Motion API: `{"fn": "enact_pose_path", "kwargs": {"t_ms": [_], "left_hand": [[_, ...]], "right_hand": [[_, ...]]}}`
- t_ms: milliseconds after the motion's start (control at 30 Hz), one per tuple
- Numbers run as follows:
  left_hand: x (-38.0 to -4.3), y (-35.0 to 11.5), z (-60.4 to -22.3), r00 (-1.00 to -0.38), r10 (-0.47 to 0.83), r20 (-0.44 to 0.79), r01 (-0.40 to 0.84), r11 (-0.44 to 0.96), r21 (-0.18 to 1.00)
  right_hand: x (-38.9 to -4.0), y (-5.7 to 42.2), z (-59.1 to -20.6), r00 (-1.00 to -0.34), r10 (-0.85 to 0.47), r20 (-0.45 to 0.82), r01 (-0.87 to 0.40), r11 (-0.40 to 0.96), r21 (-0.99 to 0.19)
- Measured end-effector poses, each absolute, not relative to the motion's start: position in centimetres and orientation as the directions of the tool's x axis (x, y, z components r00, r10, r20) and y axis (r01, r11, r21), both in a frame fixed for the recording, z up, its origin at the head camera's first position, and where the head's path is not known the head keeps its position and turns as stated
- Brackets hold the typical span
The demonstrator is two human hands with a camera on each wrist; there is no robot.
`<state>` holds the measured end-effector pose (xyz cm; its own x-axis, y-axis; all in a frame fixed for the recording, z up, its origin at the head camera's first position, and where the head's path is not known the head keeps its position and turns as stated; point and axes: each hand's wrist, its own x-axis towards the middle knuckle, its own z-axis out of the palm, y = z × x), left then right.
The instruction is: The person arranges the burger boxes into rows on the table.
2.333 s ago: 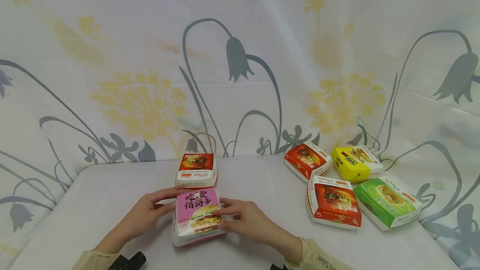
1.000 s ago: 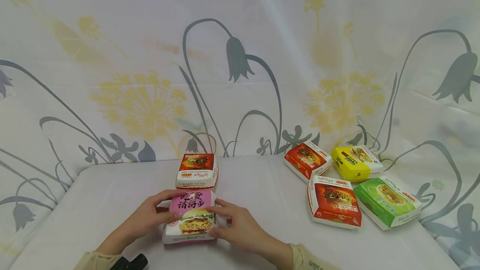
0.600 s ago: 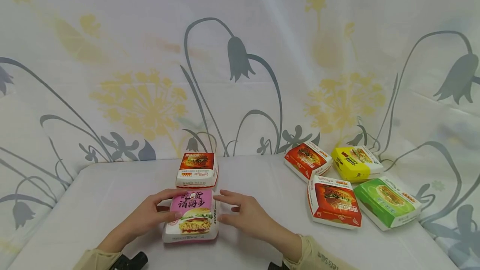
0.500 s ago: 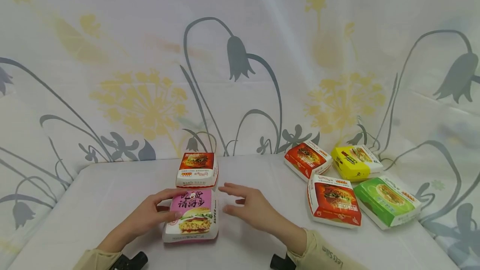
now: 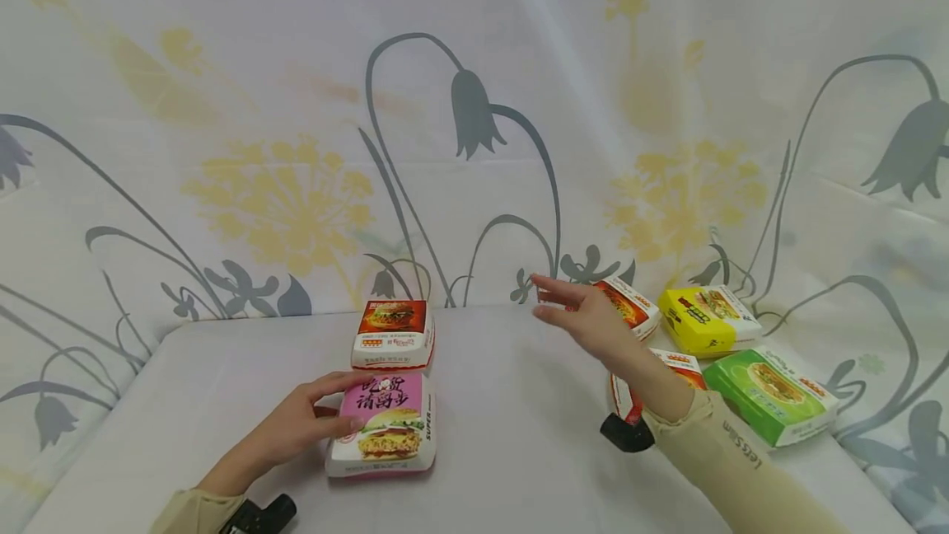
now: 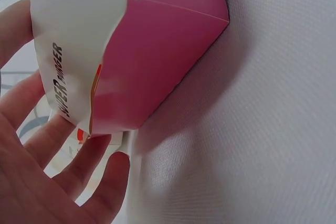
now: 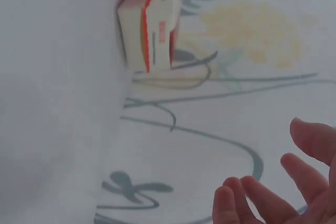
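A pink and white burger box [image 5: 381,427] lies flat on the white table, directly in front of a red and white burger box [image 5: 393,336]. My left hand [image 5: 296,427] holds the pink box at its left side, the thumb on top. In the left wrist view, the left fingers [image 6: 55,135] lie along the box's white side flap. My right hand [image 5: 593,324] hovers in the air, fingers spread and holding nothing. It is nearest to the rear red burger box [image 5: 630,307] on the right and partly covers it.
On the right lie a yellow burger box [image 5: 700,324], a green burger box [image 5: 774,394] and another red burger box [image 5: 678,365], largely hidden behind my right forearm. A flower-printed cloth [image 5: 474,213] hangs behind the white table [image 5: 511,435].
The pink box has shifted left and straightened, lining up with the box behind it. My right hand has let go of it and moved right and up toward the other boxes.
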<state>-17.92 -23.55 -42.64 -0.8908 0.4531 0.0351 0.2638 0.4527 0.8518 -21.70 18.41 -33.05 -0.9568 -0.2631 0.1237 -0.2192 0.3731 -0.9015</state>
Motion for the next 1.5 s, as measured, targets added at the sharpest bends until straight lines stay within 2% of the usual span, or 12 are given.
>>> {"fn": "enact_pose_path", "kwargs": {"t_ms": [433,733,1067,1500], "left_hand": [[-18.1,-23.6,-42.5,-0.897,0.442,0.008,0.241,0.474,0.847],[-18.0,-23.6,-42.5,-0.899,0.437,0.011,0.24,0.472,0.848],[-18.1,-23.6,-42.7,-0.895,0.445,0.016,0.243,0.458,0.855],[-18.1,-23.7,-42.8,-0.898,0.438,0.023,0.254,0.475,0.842]], "right_hand": [[-24.8,28.7,-31.3,-0.98,-0.195,0.038,-0.128,0.478,-0.869],[-26.0,33.8,-32.2,-0.982,-0.187,-0.013,-0.11,0.631,-0.768],[-27.2,35.9,-34.2,-0.97,-0.212,-0.116,-0.067,0.698,-0.713],[-28.3,34.5,-34.5,-0.933,-0.315,-0.175,-0.148,0.777,-0.612]]}}
